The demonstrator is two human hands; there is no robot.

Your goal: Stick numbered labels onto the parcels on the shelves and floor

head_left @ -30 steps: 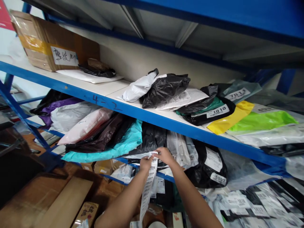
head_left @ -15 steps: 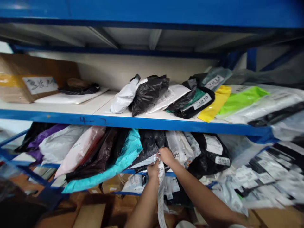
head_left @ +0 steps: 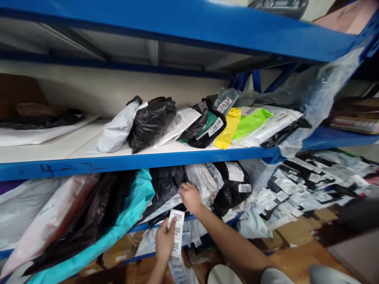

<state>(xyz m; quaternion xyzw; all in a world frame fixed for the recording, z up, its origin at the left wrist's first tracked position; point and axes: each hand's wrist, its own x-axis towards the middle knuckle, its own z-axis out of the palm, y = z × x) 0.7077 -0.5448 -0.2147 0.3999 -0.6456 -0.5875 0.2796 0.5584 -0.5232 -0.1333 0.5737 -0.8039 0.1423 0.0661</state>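
A: Biggest thing in view?
B: Blue rack (head_left: 166,158). Shelf edge ran 9 to 3 o'clock, just above the right hand (head_left: 191,197); take that hand as clock centre.
A: Parcels?
B: Turquoise parcel (head_left: 131,213) was nearest 9, slanting down toward 8. Black parcel (head_left: 226,193) tagged 5007 sat at 3. White parcel (head_left: 161,206) also at 9, closer in, partly covered by a dark one.
A: Label strip?
B: Label strip (head_left: 178,237) was at 7. 5005 on top, tail hanging toward 6, lower numbers blurred.
A: Hands?
B: Left hand (head_left: 166,238), at 7 to 8, pinched the strip near its upper end. Right had fingers bunched at the white parcel's end; couldn't tell if pinching.
A: Smallest?
B: 5004 label (head_left: 176,198), on the white parcel, right by those fingertips at 9.
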